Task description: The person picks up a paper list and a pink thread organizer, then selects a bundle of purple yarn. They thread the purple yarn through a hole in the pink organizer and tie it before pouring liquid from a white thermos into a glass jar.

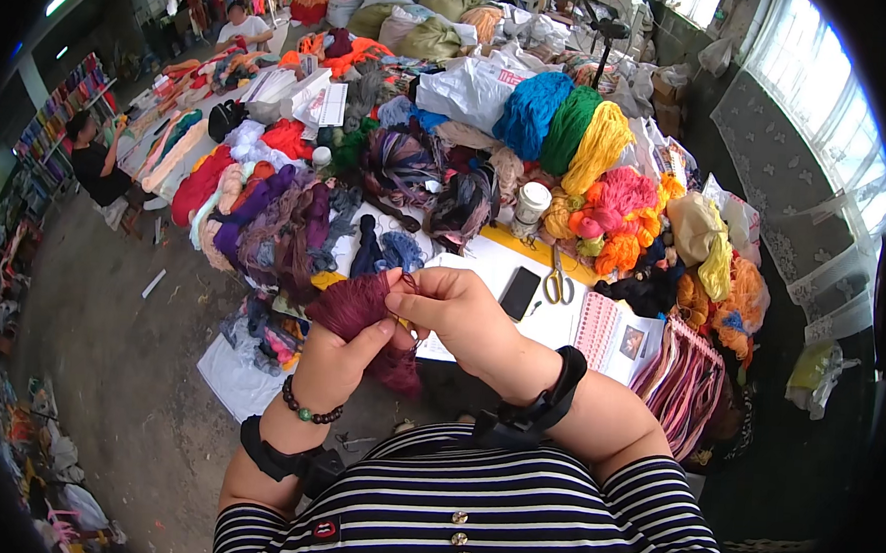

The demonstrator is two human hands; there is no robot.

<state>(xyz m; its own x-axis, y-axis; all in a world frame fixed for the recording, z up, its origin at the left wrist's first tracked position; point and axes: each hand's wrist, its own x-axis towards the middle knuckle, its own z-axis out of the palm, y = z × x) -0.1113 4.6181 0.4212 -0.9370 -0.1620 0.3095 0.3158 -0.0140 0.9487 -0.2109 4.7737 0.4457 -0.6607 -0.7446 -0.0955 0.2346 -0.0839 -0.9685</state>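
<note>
Burgundy yarn (346,307) lies gripped in the left fingers (371,340) (it droops below them, too); the right fingers (419,306) pinch it at its right edge.

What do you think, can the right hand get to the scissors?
Probably yes: the scissors lie beside the phone, handles uncovered. The right hand is pinching maroon yarn, so it might need to let go first.
</note>
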